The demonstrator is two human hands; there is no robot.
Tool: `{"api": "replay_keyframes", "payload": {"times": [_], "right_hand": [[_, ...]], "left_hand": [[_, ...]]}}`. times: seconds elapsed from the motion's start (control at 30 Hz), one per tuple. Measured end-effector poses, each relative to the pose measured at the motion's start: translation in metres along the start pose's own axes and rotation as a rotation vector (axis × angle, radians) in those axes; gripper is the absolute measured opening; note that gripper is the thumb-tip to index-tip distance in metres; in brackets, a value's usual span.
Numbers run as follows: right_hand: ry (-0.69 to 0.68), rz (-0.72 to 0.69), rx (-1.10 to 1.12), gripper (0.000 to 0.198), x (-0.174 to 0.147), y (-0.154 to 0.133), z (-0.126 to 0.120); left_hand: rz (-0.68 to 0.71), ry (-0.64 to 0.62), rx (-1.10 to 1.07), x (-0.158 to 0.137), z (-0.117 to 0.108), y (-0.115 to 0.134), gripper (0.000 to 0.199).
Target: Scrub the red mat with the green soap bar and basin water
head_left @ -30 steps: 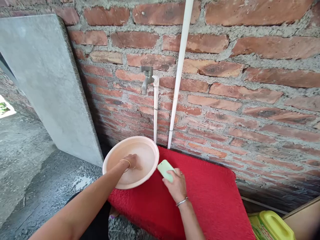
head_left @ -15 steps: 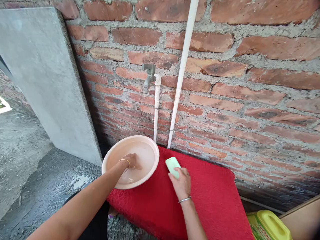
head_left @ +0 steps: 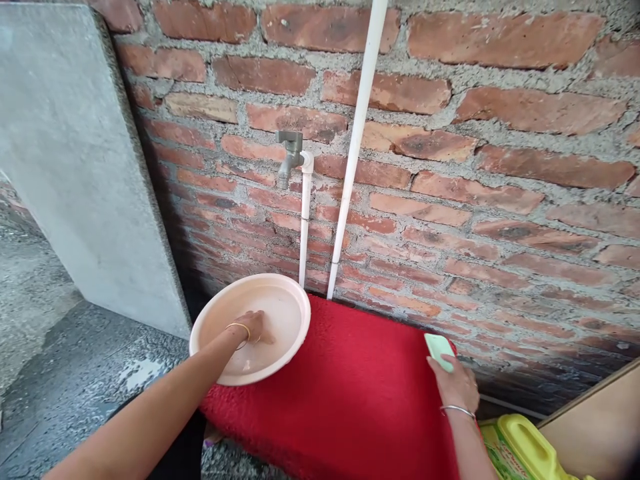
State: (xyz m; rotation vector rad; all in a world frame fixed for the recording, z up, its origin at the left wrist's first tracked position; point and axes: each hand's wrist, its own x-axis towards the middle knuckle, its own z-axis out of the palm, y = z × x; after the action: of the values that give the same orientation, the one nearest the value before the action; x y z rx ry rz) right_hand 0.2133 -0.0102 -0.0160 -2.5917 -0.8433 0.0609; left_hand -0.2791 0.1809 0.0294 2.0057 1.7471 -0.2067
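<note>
By the far right corner of the red, fuzzy-cloth-covered counter (head_left: 350,393), my right hand (head_left: 457,385) grips a pale green, round-cornered flat slab (head_left: 438,345). My left hand (head_left: 251,326) dips into the round, pale pink basin's (head_left: 213,325) cloudy water (head_left: 286,308); whether its fingers are spread, I cannot tell.

Left hand (head_left: 254,327) reaches down, right hand (head_left: 456,385) grips, both arms (head_left: 165,403) extended.

Soft, fairly bright light covers the wall (head_left: 420,247), with dark shadow beside the slab (head_left: 85,153), pale glare on the wet floor (head_left: 90,363) and a small glint in the basin (head_left: 213,323). The tap (head_left: 290,157) looks crisp, the board (head_left: 600,430) blurs at lower right, and wide-angle stretching enlarges the upper bricks (head_left: 505,40)
</note>
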Motion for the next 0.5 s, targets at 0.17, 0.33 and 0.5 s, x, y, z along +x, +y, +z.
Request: {"api": "replay_keyframes", "payload": {"times": [0.17,0.33,0.5], "right_hand": [[0.037,-0.085,0.136,0.055,-0.02,-0.029,0.017],[-0.137,-0.546,0.219,0.029,-0.09,-0.154,0.054],[-0.26,-0.719,0.136,0.029,-0.119,-0.206,0.072]], "left_hand": [[-0.023,-0.085,0.036,0.002,0.001,-0.001,0.067],[-0.043,-0.084,0.052,0.007,0.006,-0.007,0.074],[-0.031,-0.102,0.055,0.01,0.008,-0.01,0.073]]}}
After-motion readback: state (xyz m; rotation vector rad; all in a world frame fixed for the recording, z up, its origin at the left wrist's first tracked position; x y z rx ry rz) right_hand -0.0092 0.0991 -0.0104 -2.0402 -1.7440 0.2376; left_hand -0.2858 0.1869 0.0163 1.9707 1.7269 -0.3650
